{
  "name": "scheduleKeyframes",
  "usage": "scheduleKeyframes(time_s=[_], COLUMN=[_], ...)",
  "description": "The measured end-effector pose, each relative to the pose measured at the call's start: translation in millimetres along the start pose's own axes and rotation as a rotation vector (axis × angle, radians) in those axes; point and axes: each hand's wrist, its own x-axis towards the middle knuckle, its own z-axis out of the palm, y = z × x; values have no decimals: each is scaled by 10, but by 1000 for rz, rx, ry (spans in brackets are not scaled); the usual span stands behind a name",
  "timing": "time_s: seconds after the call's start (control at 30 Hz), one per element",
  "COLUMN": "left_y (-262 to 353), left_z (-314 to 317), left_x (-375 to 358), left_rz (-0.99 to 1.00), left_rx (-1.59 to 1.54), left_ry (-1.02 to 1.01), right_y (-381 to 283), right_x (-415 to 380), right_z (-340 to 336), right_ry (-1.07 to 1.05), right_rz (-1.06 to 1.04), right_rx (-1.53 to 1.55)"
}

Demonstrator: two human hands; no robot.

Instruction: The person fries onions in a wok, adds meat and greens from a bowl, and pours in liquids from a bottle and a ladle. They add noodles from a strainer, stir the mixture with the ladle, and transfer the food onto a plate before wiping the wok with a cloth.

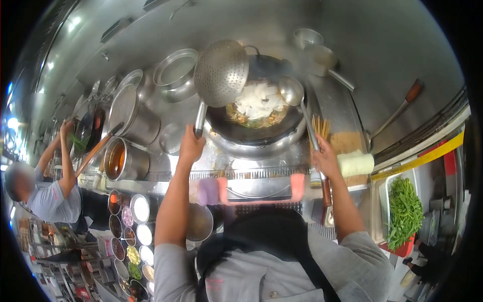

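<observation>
My left hand (191, 146) is wrapped round the handle of a round perforated strainer (221, 73), which is raised at the wok's left side. My right hand (326, 157) grips the long handle of a steel ladle (291, 90); its bowl is over the right part of the wok. Between the two tools, pale white flat pieces of food (259, 100) lie on browned, greenish bits in the dark wok (241, 132). Part of the wok's left rim is hidden behind the strainer.
Steel pots (128, 158) stand to the left, one with reddish-brown liquid. Bowls of ingredients (145, 234) line the lower left, near a co-worker (55, 196) at another wok. A bundle of thin sticks (320, 127) and a rolled light-green cloth (355, 163) are at right, beyond them a basket of leafy greens (404, 209).
</observation>
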Motion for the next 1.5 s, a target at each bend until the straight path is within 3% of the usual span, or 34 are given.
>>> scheduleKeyframes(time_s=[0.23,0.33,0.47,0.6,0.7,0.77,0.83,0.93,0.97,1.0,1.1,1.2,1.23,1.3,1.37,1.4,1.43,1.5], left_y=[-132,-189,-391,-756,-1131,-1316,-1515,-1856,-1949,-2025,-2211,-2195,-1938,-1826,-1260,-1577,-1409,-1282], left_z=[-269,-395,-500,-528,-513,-490,-468,-437,-441,-434,-442,-372,-426,-288,-273,-33,41,227], left_x=[-198,-369,-745,-1073,-1135,-1141,-1113,-1032,-1014,-975,-908,-930,-948,-1148,-1391,-1553,-1638,-1698], left_rz=[-127,-139,-328,-476,-569,-611,-691,-718,-715,-711,-602,8,-139,-113,-468,-342,-453,-456], left_rx=[-337,-353,-631,-831,-951,-997,-1014,-1020,-977,-935,-391,502,169,28,-251,-266,-334,-448], left_ry=[-63,-7,77,155,115,59,44,-19,-24,-29,-5,343,244,194,-79,-83,-100,-132], right_y=[-266,-333,-179,-156,-15,236,114,327,135,99,161,92,126,257,330,334,234,130], right_x=[77,104,177,130,216,382,312,399,304,269,264,255,272,327,416,447,406,519], right_z=[107,43,-152,-402,-642,-911,-831,-1015,-919,-930,-1004,-1039,-1058,-1166,-1295,-1329,-1224,-1260], right_ry=[-68,-48,15,54,161,217,255,321,287,292,289,208,222,209,173,167,213,189], right_rz=[-53,-103,-197,-78,-176,-297,-381,-344,-169,-165,-207,12,-37,-140,-217,-255,-276,-227], right_rx=[-19,4,51,58,-273,-651,-755,-1144,-1164,-1199,-1299,-1246,-1240,-1230,-1253,-1262,-1290,-1306])
